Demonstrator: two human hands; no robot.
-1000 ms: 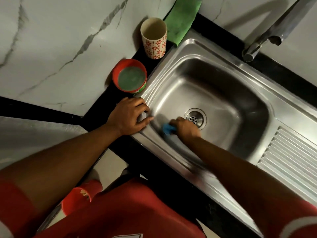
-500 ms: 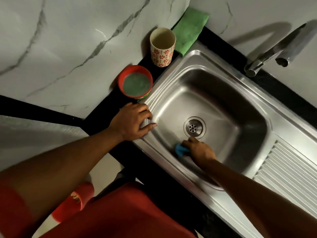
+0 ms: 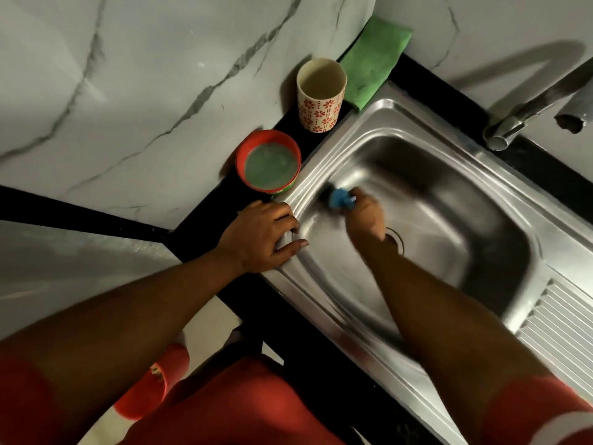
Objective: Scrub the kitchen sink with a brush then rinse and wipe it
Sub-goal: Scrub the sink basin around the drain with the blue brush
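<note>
Against the sink's [image 3: 417, 130] left wall, the right hand [image 3: 365, 216] is clenching its fingers round the blue brush [image 3: 341, 198], scrubbing. The left hand [image 3: 260, 239] is resting on the rim, fingers relaxed, grasping nothing. Rinsing and wiping with the green cloth [image 3: 373, 56] are seemingly not yet done.

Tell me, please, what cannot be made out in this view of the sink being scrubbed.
Head view:
- brush: motion-blurred; right hand covers its handle.
- drain: mostly behind the right forearm.
- tap: its bend is cut off by the right edge.
- red object below the counter: left forearm hides part of it.
</note>
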